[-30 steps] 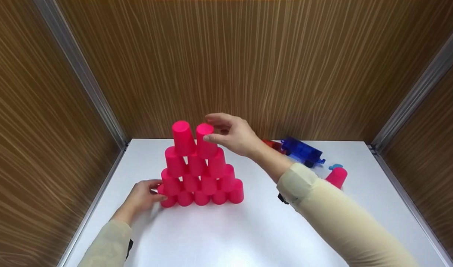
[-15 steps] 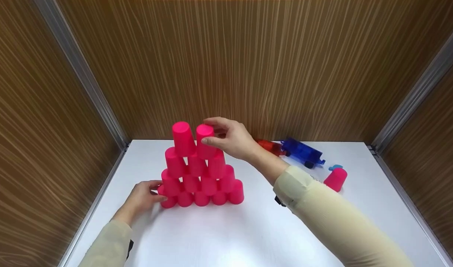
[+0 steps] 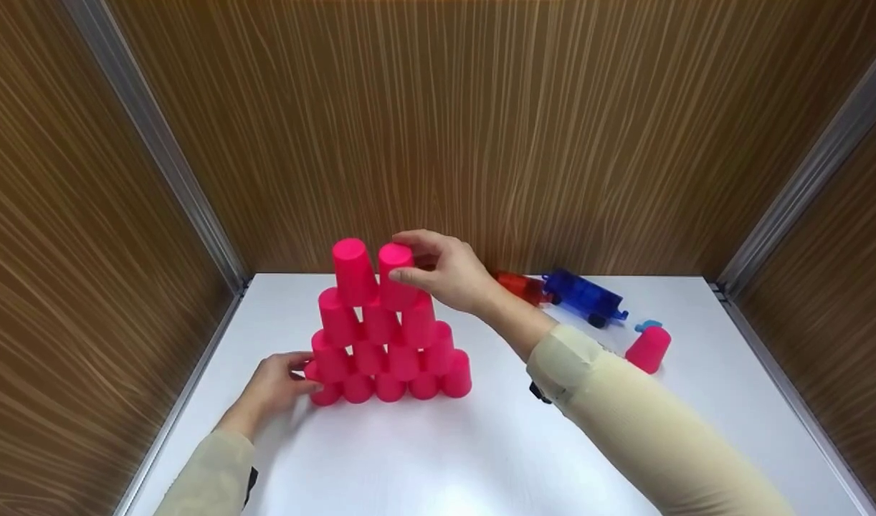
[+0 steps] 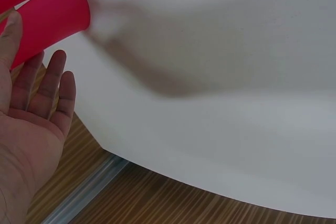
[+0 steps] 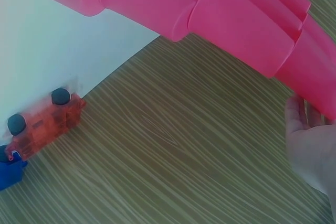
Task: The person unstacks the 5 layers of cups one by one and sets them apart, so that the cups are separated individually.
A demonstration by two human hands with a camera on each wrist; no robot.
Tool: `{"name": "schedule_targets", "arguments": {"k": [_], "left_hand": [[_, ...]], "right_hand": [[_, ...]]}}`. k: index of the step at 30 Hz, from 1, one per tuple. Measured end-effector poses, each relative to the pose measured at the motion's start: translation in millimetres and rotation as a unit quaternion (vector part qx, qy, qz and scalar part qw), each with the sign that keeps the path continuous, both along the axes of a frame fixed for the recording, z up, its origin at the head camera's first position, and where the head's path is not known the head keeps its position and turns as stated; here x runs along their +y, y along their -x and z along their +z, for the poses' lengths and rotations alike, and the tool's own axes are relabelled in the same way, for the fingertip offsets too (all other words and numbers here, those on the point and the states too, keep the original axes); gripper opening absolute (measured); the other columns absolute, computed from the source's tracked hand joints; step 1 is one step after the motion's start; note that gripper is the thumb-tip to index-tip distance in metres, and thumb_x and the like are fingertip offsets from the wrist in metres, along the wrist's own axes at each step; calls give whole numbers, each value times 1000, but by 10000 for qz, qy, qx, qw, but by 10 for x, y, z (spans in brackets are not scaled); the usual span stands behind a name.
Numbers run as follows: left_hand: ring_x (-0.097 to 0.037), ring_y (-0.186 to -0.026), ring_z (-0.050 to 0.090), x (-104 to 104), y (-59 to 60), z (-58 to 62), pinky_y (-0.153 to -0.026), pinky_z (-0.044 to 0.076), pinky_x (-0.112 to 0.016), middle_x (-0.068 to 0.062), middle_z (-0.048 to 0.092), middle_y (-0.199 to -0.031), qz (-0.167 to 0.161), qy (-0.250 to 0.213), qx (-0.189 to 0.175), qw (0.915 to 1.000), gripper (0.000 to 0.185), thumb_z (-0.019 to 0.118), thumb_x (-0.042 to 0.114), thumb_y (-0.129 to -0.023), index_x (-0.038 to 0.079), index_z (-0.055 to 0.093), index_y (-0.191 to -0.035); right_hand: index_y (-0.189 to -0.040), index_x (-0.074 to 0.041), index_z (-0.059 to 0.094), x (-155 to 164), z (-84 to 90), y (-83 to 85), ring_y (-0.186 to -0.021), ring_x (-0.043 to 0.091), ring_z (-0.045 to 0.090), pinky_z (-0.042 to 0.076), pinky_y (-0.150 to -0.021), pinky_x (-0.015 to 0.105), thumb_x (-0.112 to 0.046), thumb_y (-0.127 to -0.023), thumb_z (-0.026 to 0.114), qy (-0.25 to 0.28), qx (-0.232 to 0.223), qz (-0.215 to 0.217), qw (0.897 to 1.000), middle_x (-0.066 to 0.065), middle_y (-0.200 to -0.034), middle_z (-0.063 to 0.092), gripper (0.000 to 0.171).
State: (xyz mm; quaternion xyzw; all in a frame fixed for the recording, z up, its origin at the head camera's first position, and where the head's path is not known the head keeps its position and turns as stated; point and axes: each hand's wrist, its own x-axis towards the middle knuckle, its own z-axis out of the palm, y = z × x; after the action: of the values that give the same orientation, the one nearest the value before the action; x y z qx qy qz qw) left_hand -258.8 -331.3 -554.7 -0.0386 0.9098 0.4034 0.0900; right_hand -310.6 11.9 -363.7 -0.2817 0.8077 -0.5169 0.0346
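Note:
Several pink cups, upside down, form a four-row pyramid on the white table [image 3: 395,459]. At its top right, my right hand [image 3: 456,276] holds a cup [image 3: 396,256] with the thumb in front and fingers behind. Another cup [image 3: 350,269] stands to its left in the same row. Low on the left, my left hand [image 3: 269,390] holds the end cup [image 3: 328,393] of the bottom row between thumb and fingers. In the left wrist view, the thumb lies over this cup [image 4: 55,17] while the other fingers extend loosely beside it. The index finger is mostly hidden.
A single upturned pink cup [image 3: 649,350] stands at the right, partly behind the right sleeve, with a small light-blue piece [image 3: 648,325] behind it. Farther back lie a blue toy wagon [image 3: 585,297] and a red one [image 3: 520,287]. Wood-patterned panels [image 3: 438,129] enclose the table.
My right hand has lowered slightly and its fingers have come in closer around the top right cup. The left hand and the rest of the pyramid keep their places.

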Motion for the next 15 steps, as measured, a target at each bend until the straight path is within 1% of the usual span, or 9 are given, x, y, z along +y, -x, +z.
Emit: {"name": "schedule_targets", "arguments": {"k": [3,8,15], "left_hand": [[-28,-112,68,7,2,-4,-95,60,-44,-9,69,-130,-9,-28,6,10000,62,87,17,-90,9,64,-147],[-29,-112,68,16,12,-10,-94,60,-43,-10,69,-130,6,-59,-19,10000,62,87,17,-90,8,63,-147],[-29,-111,68,-9,30,-11,-92,61,-41,-10,68,-130,97,-184,-118,9997,64,88,17,-89,9,63,-147]], "right_hand": [[-149,-15,60,7,-11,6,-113,16,68,61,-93,34,-29,-95,82,79,-10,11,10000,-2,-128,69,60],[-148,-17,61,48,-8,15,-113,17,68,61,-92,35,-30,-95,83,265,9,35,9996,-3,-128,69,59],[-148,-18,61,207,40,25,-113,17,69,61,-93,36,-31,-95,82,366,151,-29,9992,-3,-127,70,58]]}}
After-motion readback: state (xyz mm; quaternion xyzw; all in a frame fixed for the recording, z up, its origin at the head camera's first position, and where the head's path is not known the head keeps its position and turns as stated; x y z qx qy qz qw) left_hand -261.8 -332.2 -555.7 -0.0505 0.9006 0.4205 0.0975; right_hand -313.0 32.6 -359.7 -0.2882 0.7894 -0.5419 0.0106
